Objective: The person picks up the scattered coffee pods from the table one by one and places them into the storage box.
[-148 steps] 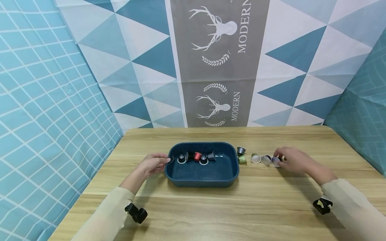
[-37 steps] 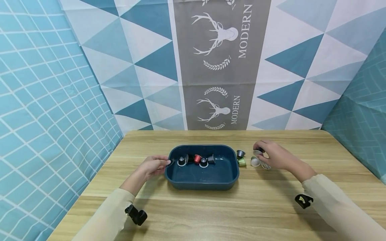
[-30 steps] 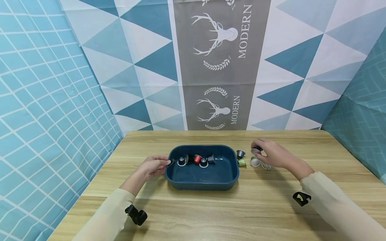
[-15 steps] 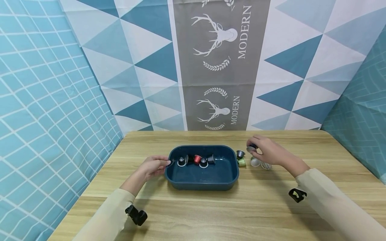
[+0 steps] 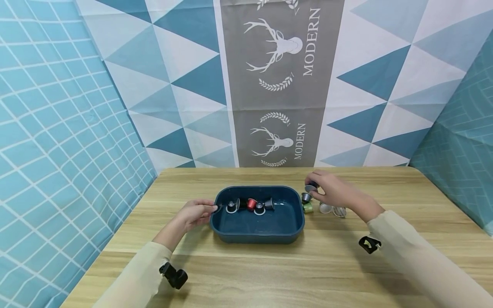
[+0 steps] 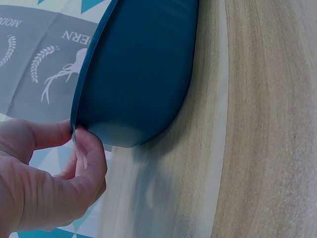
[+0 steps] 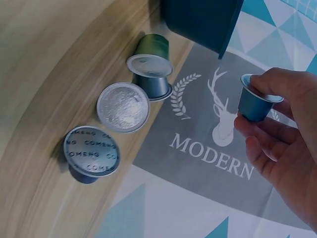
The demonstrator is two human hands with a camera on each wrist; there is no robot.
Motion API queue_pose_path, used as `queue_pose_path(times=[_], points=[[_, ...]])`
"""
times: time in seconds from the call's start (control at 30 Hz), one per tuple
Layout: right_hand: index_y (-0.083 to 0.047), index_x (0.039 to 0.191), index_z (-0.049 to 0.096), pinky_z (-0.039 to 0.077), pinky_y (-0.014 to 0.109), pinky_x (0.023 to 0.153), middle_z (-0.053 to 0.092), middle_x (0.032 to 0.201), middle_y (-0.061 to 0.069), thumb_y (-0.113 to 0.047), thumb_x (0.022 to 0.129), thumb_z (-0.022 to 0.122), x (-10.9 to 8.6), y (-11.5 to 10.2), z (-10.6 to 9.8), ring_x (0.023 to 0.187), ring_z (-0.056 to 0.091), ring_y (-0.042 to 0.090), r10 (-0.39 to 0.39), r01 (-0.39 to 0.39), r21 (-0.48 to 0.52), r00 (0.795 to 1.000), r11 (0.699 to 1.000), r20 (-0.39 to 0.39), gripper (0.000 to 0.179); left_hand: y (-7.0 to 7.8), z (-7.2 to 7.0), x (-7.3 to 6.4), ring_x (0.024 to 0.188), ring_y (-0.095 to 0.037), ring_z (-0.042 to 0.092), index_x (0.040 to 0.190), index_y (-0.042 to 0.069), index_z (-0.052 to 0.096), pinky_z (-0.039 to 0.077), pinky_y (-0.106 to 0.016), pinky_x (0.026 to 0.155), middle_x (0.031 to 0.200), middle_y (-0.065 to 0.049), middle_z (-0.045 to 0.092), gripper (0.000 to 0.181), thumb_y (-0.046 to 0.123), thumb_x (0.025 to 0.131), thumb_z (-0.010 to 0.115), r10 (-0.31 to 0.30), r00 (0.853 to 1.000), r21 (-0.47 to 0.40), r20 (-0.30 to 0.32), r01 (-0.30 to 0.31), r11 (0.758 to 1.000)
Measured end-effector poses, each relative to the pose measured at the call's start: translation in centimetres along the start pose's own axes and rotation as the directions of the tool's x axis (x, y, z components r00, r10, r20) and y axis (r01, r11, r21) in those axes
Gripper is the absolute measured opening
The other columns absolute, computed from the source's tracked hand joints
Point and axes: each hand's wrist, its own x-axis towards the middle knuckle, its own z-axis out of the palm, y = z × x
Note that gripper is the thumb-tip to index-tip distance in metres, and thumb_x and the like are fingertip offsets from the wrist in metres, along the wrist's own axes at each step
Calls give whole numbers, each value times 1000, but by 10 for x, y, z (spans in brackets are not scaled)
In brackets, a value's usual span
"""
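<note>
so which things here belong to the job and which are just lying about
Seemingly the job:
- blue tray
- left hand, pinching its rim
- right hand, pinching one capsule
- five capsules inside the tray
- four capsules outside it, probably

Just around:
- wooden table
- patterned backdrop
- black devices at the sleeves

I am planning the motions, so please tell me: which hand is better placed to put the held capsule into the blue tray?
Probably the right hand: it pinches the capsule near the right end of the blue tray. The left hand grips the tray's opposite end.
</note>
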Motion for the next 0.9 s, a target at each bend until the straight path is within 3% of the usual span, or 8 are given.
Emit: queue_pose_path(times=[0.4,0.67,0.9], points=[[-6,103,63,52,31,72,60,95,5,-8,89,69,16,-13,-4,81,56,14,-35,36,-11,998,999,47,16,1,0,0,75,-4,59,131,-4,51,53,-17,67,85,5,61,40,12,96,61,-10,1000,2,9,10,1000],[-6,102,64,51,30,69,62,96,5,-5,88,67,27,-21,-7,80,57,14,-104,104,7,993,995,52,14,2,0,-1,74,-4,58,135,-4,49,52,-16,66,85,5,61,44,13,96,61,-18,1000,7,23,18,1000],[-7,104,64,53,31,74,63,99,6,-8,88,69,37,-32,-10,82,58,13,-105,107,-15,989,994,103,17,2,0,0,72,-3,58,135,-5,47,51,-16,64,81,5,61,45,12,96,61,-24,999,-6,37,24,1000]])
